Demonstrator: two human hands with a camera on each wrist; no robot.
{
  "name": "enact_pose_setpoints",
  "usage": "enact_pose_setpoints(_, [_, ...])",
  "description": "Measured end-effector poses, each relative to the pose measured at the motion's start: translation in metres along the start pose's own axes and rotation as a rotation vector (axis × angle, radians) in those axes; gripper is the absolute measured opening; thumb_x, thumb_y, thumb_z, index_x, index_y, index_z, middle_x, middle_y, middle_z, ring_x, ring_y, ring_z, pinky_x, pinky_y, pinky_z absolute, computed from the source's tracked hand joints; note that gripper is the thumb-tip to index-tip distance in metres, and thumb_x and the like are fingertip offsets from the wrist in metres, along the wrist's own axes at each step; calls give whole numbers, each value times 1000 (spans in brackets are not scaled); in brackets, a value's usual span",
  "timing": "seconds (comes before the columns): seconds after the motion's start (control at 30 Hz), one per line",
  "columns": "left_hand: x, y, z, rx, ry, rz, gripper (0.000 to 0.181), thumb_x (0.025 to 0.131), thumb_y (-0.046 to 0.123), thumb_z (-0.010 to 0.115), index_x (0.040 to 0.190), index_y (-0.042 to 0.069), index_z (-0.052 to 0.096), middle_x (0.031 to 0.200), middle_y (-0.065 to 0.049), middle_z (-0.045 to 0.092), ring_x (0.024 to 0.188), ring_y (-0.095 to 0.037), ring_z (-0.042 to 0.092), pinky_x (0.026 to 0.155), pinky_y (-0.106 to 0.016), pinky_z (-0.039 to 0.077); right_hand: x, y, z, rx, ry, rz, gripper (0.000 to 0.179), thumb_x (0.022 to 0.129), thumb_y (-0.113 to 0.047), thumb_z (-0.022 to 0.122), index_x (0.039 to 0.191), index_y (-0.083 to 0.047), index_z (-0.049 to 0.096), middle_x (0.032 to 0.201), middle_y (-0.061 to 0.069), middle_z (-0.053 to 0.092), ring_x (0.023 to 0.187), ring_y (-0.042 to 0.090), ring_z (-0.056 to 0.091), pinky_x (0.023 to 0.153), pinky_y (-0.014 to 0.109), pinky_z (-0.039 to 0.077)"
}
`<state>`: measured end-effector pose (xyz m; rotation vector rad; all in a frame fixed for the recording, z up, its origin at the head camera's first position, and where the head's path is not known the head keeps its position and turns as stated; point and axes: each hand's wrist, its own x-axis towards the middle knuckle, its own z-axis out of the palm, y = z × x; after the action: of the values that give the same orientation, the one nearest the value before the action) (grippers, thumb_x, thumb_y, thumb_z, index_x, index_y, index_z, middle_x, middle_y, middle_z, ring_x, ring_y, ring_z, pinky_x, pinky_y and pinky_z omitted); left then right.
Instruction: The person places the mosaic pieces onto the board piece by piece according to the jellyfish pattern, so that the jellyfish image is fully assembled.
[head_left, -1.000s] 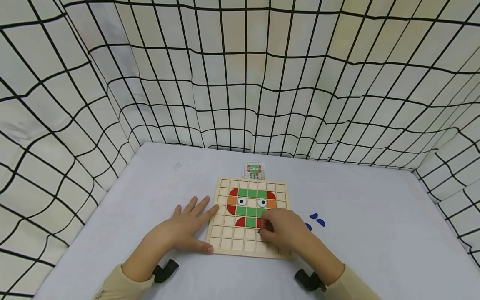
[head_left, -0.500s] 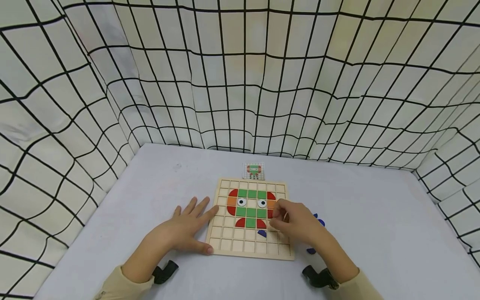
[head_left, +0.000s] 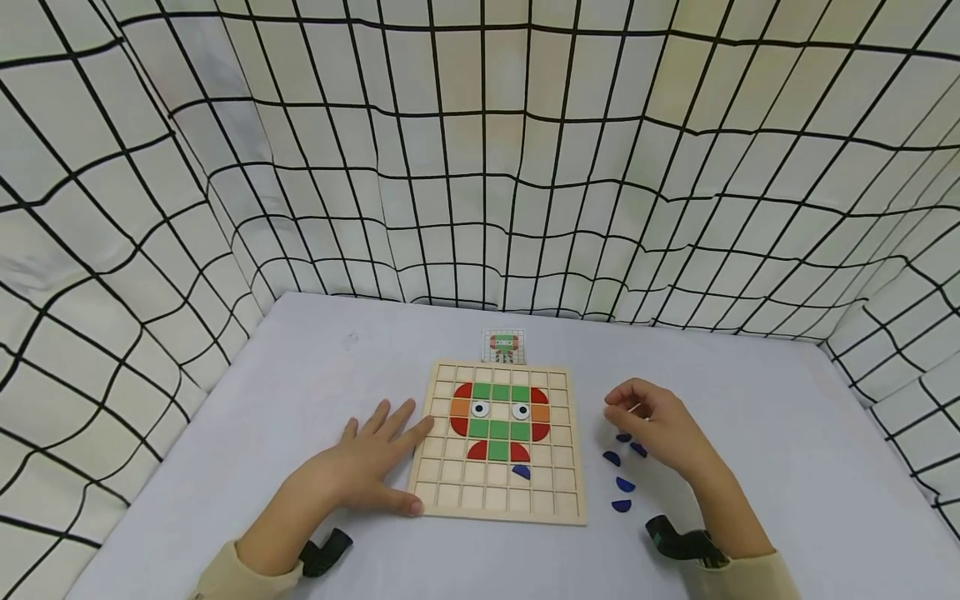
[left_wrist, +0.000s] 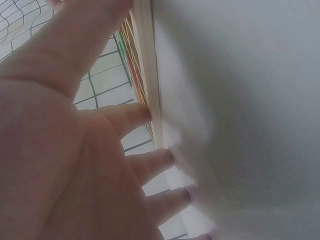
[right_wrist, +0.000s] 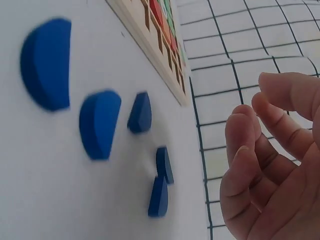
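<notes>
A wooden grid board (head_left: 442, 493) lies on the white table, bearing a face of green, red and orange pieces with two round eyes. One blue half-round piece (head_left: 521, 472) sits in a cell below the right red piece (head_left: 519, 452). My left hand (head_left: 363, 467) is spread, its thumb and index finger touching the board's left edge. My right hand (head_left: 663, 429) hovers right of the board, fingers loosely bent, with nothing between them in the right wrist view. Under and beside it lie several loose blue half-round pieces (right_wrist: 100, 125).
A small printed pattern card (head_left: 503, 346) lies behind the board. Black netting (head_left: 480, 200) over white cloth walls in the table's back and sides. White tabletop (head_left: 750, 433) stretches to the right of the loose pieces.
My right hand has let go of the blue half-round piece on the board and moved right, over the loose blue pieces. The left hand stays in place.
</notes>
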<state>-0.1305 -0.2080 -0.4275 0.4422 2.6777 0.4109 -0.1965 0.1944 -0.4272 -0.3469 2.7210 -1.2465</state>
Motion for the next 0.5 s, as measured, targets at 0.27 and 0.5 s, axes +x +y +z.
enact_pose_setpoints(0.27, [0,-1,1,8,7,0,110,70,67,78,159,22,29,167,-14,12,152,-46,4,110,-77,9,-1,13,-11,-30,28,62,24,95,-25,69,113,-9,66,102,6,66,83,22,60,63,31,52])
enact_pose_setpoints(0.5, [-1,0,0,1,8,13,110,71,67,77,159,21,29,167,-14,13,151,-47,5,109,-78,10,-3,19,-18,-33,15,70,27,95,-27,69,114,-8,66,103,7,66,83,20,61,65,29,55])
